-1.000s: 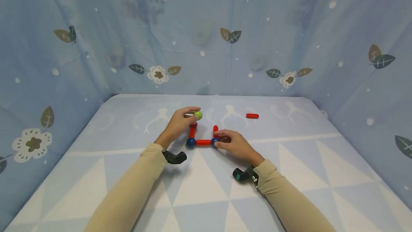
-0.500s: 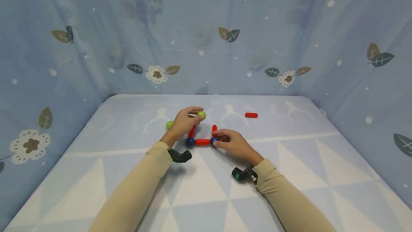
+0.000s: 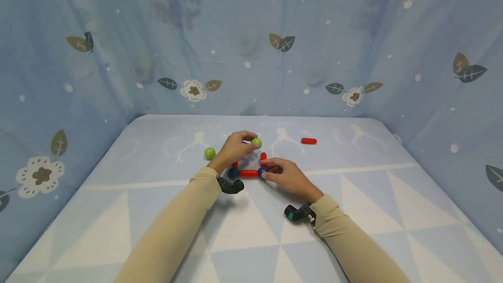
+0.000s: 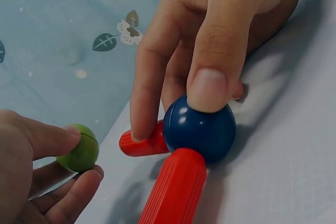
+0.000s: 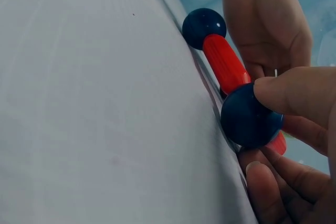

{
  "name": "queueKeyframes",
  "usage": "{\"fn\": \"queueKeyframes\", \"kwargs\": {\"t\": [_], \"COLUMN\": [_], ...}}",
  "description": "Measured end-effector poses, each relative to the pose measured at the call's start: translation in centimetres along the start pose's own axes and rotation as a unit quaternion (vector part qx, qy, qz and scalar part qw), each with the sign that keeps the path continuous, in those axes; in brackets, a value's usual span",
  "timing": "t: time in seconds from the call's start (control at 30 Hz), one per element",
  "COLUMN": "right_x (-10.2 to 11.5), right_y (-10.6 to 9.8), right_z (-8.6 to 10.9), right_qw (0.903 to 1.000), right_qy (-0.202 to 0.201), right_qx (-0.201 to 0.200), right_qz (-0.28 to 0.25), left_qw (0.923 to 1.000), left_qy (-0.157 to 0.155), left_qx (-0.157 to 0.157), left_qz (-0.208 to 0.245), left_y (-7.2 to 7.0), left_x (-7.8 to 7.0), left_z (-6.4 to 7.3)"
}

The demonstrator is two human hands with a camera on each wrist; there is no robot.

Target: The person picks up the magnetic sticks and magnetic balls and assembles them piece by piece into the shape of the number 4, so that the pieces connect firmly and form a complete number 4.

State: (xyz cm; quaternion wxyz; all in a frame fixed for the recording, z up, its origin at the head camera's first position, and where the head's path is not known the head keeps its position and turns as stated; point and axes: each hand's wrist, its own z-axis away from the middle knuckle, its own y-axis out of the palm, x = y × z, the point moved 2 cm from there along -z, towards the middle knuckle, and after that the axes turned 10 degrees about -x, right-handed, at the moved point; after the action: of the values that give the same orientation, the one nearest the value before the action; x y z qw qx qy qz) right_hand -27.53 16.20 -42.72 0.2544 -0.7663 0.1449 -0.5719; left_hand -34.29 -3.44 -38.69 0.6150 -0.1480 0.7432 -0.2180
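Observation:
My left hand [image 3: 238, 145] pinches a green ball [image 3: 256, 143] between thumb and fingers; the left wrist view shows this green ball [image 4: 79, 149] from close by. My right hand [image 3: 288, 177] holds the right-hand blue ball [image 3: 262, 172] of a U-shaped piece, the thumb lying on top of that blue ball [image 4: 202, 129]. Between it and the left-hand blue ball [image 3: 233, 173] runs a red rod [image 3: 248, 173]. Another red rod [image 3: 263, 157] points away from the right ball, close to the held green ball. A third red rod [image 3: 235, 164] is partly hidden behind my left hand.
A second green ball [image 3: 210, 153] lies on the table to the left of my left hand. A loose red rod [image 3: 308, 141] lies at the back right. The patterned cloth table [image 3: 251, 239] meets a blue curtain [image 3: 251, 47] behind and at both sides.
My left hand has moved right with the green ball, toward the right-hand upright rod. The second green ball, hidden at first, has come into view. My right hand has stayed in place.

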Motion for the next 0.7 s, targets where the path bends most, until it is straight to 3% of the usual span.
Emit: {"fn": "queueKeyframes", "kwargs": {"t": [0.3, 0.47, 0.7], "right_x": [-0.1, 0.0, 0.2], "right_y": [0.0, 0.4, 0.1], "right_z": [-0.1, 0.0, 0.2], "right_qw": [0.9999, 0.9999, 1.0], "right_qy": [-0.006, -0.014, -0.001], "right_qx": [-0.005, 0.002, 0.001], "right_qz": [-0.006, -0.01, -0.001], "left_qw": [0.9986, 0.9971, 0.9932], "left_qy": [0.018, 0.018, 0.056], "left_qx": [0.014, 0.024, 0.032], "left_qz": [-0.047, -0.069, -0.097], "left_y": [1.1, 1.1, 1.9], "left_x": [-0.8, -0.5, -0.4], "left_z": [-0.4, -0.5, -0.8]}}
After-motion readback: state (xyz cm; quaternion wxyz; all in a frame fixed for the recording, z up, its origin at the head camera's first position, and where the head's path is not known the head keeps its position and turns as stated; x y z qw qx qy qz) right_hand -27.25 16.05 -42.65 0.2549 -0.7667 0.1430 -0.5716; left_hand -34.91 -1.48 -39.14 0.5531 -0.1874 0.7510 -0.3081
